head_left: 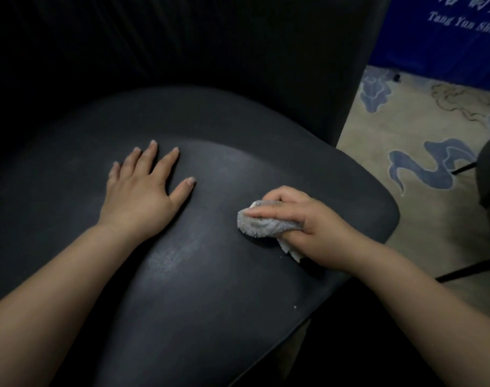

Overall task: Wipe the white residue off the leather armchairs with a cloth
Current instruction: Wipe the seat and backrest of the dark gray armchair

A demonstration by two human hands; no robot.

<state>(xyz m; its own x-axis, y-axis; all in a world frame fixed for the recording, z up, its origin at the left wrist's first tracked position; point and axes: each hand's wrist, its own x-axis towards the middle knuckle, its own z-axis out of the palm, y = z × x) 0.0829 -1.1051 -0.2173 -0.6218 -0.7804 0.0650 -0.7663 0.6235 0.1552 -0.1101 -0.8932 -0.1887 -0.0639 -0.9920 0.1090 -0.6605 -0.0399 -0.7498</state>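
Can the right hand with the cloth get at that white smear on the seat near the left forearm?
Probably yes. The right hand grips the cloth on the seat, and bare leather lies between it and the white smear. The left hand rests flat farther back.

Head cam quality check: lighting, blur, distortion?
Head view: dim overall, the chair back almost black with no detail; soft sheen on the seat shows the white residue; wide-angle bending at the edges, forearms stretched; the cloth and both hands reasonably sharp, banner text slightly soft.
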